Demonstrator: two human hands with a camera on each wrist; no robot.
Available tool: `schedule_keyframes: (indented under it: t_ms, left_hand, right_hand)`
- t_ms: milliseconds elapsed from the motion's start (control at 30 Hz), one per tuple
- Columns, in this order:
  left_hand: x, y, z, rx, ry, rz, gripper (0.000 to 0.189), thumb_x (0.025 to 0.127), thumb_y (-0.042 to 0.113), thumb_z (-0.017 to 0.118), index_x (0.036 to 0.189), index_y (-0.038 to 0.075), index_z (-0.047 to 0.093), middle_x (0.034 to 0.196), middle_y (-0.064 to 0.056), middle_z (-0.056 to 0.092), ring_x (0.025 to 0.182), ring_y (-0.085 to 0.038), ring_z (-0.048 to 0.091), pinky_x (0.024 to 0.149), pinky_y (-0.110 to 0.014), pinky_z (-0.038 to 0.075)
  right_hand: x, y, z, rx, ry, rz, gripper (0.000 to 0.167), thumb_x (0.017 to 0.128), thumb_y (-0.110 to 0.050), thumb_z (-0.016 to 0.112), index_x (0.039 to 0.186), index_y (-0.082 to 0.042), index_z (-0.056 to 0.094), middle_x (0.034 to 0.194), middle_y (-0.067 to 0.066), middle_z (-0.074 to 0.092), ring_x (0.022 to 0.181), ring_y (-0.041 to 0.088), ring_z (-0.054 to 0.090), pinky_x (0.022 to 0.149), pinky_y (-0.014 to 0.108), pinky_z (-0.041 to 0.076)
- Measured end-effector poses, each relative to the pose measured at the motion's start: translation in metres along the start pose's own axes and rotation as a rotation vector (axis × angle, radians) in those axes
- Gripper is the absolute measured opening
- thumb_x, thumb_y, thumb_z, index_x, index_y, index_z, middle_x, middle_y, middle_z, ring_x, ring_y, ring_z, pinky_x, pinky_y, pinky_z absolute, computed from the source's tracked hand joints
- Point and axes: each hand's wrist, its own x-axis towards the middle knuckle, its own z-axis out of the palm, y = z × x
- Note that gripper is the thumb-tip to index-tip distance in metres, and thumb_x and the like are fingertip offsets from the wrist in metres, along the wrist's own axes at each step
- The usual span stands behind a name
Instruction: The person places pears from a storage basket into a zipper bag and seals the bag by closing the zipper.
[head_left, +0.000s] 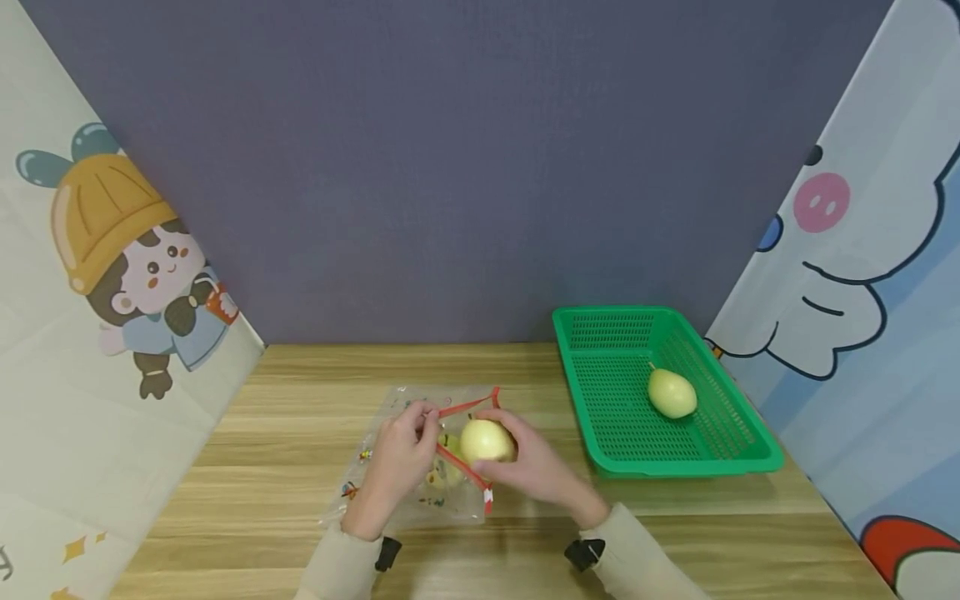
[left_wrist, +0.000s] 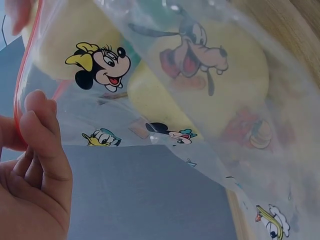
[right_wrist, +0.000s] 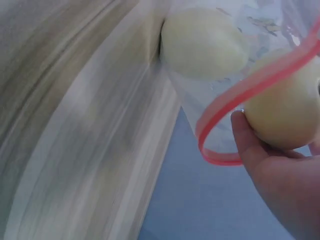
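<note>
Gripping a pale yellow pear point(head_left: 486, 440) between thumb and curled fingers, the right hand point(head_left: 536, 462) holds it at the parted mouth of a clear printed bag point(head_left: 431, 502), over the desk point(head_left: 300, 400), well forward of its back edge. The left hand point(head_left: 401, 462) pinches the bag by its red rim point(head_left: 465, 471). That narrow hold looks like the weak point: should the rim slide from the fingertips, the mouth could fold shut against the pear. The right fingers fill much of the gap too, so knuckles or the pear's stem might snag the red strip and drag the bag askew, or strain the thin film. If the right hand lets go too soon, the smooth fruit could roll over the rim onto the desk. At least one bagged pear point(right_wrist: 205, 45) lies inside; a hard drop onto it may bruise both, and its weight could pull the rim out of the pinch. Another loose pear point(head_left: 672, 393) lies toward the right side of the green basket point(head_left: 686, 467), by the desk's back right corner, where a knock could set it rolling.
</note>
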Motion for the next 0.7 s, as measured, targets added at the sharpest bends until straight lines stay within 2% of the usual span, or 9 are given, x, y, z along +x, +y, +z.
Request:
schedule_keyframes:
  t_ms: [200,333,467,700]
  left_hand:
    - [0.0005,-0.0004,0.0021,0.003,0.008,0.022,0.014,0.103,0.006,0.056,0.1,-0.001,0.068,0.053,0.016,0.045,0.037,0.005,0.036,0.032,-0.016,0.029]
    - [0.0,0.0007,0.0028,0.011,0.009,0.033,0.014,0.103,0.004,0.056,0.101,-0.003,0.068,0.053,0.015,0.045,0.037,0.005,0.035,0.031,-0.016,0.03]
    - [-0.0003,0.0016,0.0036,0.015,0.006,0.032,0.013,0.102,0.002,0.056,0.102,-0.003,0.067,0.054,0.015,0.045,0.037,0.005,0.034,0.031,-0.017,0.031]
    - [-0.0006,0.0027,0.0041,0.015,0.003,0.002,0.012,0.101,0.002,0.056,0.101,-0.002,0.068,0.054,0.014,0.045,0.037,0.003,0.034,0.031,-0.019,0.031]
  right_hand:
    - [0.0007,0.0046,0.0045,-0.083,-0.043,0.018,0.066,0.094,-0.04,0.073,0.148,-0.014,0.047,0.138,0.009,0.052,0.101,0.021,0.061,0.075,0.031,0.056]
    - [-0.0002,0.005,0.0055,-0.113,-0.115,0.044,0.059,0.102,-0.039,0.062,0.151,-0.013,0.044,0.146,0.01,0.046,0.117,0.025,0.057,0.091,0.042,0.054]
    - [-0.0009,0.003,0.0053,-0.107,-0.167,0.063,0.05,0.107,-0.032,0.054,0.151,-0.01,0.045,0.153,0.011,0.044,0.138,0.032,0.045,0.108,0.056,0.041]
    - [-0.0052,0.0021,0.0032,-0.181,-0.197,0.087,0.044,0.105,-0.025,0.05,0.145,-0.007,0.053,0.153,0.018,0.045,0.139,0.039,0.042,0.108,0.065,0.037]
